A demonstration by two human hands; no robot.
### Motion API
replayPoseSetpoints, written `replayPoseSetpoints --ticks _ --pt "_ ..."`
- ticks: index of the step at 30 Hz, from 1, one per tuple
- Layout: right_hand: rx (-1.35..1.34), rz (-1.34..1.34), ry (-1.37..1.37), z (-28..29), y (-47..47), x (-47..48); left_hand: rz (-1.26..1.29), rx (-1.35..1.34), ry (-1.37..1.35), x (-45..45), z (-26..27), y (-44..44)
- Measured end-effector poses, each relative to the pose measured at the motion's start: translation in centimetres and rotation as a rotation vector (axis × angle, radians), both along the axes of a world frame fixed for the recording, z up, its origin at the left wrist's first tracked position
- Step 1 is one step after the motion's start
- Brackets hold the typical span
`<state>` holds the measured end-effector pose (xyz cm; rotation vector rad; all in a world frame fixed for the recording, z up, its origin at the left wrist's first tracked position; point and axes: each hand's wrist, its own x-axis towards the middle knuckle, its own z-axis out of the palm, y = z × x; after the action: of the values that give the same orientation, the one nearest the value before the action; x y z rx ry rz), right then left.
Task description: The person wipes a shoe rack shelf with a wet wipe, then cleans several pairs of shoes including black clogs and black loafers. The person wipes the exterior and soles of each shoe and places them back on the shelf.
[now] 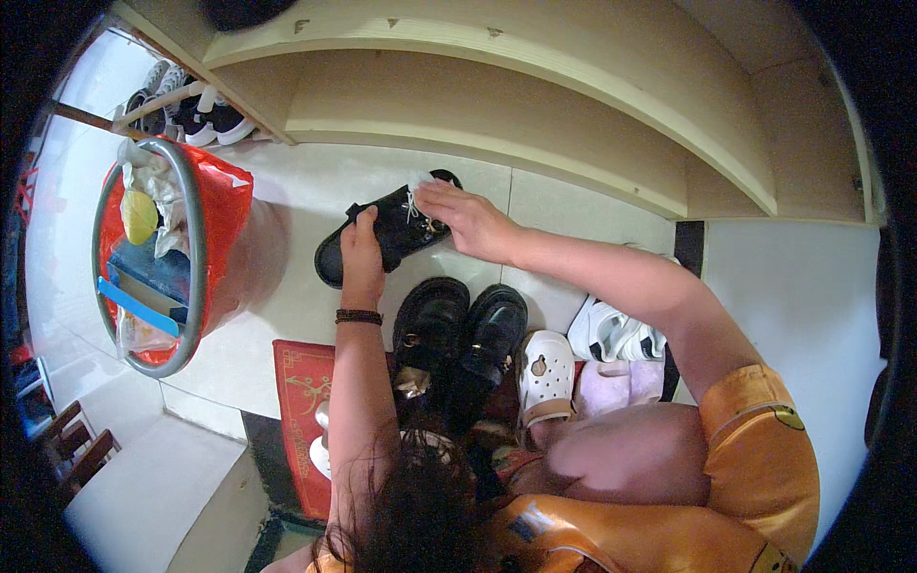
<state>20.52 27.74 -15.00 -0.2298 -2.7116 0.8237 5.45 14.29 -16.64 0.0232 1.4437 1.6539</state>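
Note:
A black sandal-like shoe [390, 225] with metal decorations and a small white bow is held above the tiled floor. My left hand [364, 251] grips its side near one end, thumb on top. Pressed on the other end, my right hand [458, 215] has a white tissue or wipe [423, 185] under its fingers, partly hidden. Below the hands stand a black shoe [433, 308] and another black shoe [496, 322], both with gold-coloured metal parts.
A bin lined with a red bag [229, 193] stands at left. Wooden shelving [466, 140] spans the top. White clogs [548, 372], white sandals [609, 326] and pale pink footwear [616, 387] lie at right. A red mat [301, 401] is lower left; sneakers [215, 118] sit upper left.

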Motion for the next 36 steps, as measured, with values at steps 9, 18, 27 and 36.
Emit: replayPoseSetpoints --ticks 9,18,27,36 --pt "-0.241 -0.102 0.05 2.8 -1.4 1.7 -0.058 -0.109 0.265 -0.1 -0.8 -0.4" --pt "0.042 -0.066 0.241 1.5 -4.7 -2.2 -0.181 -0.285 0.557 1.8 5.0 -0.4" --pt "0.235 0.026 0.284 10.5 -4.6 1.2 0.185 0.176 -0.055 4.9 13.2 0.3" --pt "0.342 0.147 0.237 11.7 -1.1 7.5 0.173 0.35 -0.222 4.2 13.9 -0.1"
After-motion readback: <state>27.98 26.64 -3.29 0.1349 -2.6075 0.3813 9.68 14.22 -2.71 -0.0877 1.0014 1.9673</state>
